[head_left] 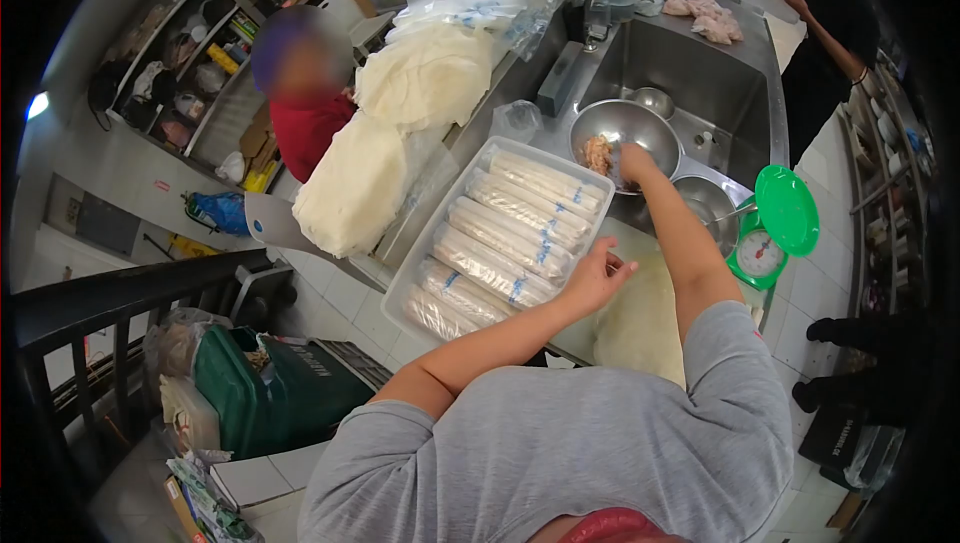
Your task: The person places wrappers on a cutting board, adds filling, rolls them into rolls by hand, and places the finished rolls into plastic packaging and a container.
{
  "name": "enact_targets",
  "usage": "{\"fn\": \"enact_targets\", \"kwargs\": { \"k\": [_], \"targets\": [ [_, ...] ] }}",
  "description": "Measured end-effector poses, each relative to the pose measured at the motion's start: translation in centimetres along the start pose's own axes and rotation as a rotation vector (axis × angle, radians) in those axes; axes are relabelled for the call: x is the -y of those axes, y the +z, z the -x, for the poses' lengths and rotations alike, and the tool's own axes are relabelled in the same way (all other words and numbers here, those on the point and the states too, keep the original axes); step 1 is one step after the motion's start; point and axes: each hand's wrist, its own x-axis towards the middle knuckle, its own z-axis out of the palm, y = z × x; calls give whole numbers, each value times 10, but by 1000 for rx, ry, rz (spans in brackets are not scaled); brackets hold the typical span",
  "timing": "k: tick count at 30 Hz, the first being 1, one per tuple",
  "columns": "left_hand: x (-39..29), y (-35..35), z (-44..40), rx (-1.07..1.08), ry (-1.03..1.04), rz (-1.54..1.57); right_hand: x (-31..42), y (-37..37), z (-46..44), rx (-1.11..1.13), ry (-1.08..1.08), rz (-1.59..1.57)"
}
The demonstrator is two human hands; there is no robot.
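My right hand reaches down into a steel mixing bowl at the sink's edge. Beside its fingers lies a heap of pinkish-orange minced filling. The fingertips are blurred, so their grip does not show. My left hand is empty with thumb and fingers apart, just right of a clear plastic tub. Rows of long plastic-wrapped rolls with blue print fill that tub. Below my hands, pale thin wrapper sheets lie on the work surface, partly covered by my right arm.
Stacks of pale wrapper sheets lie left of the tub. A second steel bowl and a green scale stand at right. Behind are the sink and a faucet. Co-workers stand at left and right.
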Motion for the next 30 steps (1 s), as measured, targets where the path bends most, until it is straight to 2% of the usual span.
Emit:
{"fn": "enact_targets", "kwargs": {
  "k": [5, 8, 12, 14, 17, 20, 23, 30],
  "targets": [
    [-1, 0, 1, -1, 4, -25, 2, -15, -3, 65, 18, 32],
    [1, 0, -1, 8, 3, -37, -2, -21, -25, 296, 236, -200],
    [0, 0, 0, 8, -2, -18, 19, -32, -36, 18, 170, -145],
    [3, 1, 0, 11, -3, 6, 43, -27, -16, -73, 267, -138],
    [6, 2, 0, 0, 15, 13, 62, -39, 3, 179, 212, -84],
    [3, 1, 0, 17, -4, 3, 66, -36, 13, 80, 193, -111],
    [1, 0, 2, 9, 2, -22, 56, -13, -3, 71, 219, -119],
    [-2, -1, 2, 20, -12, -23, 54, -15, -2, 51, 217, -183]
  ]
}}
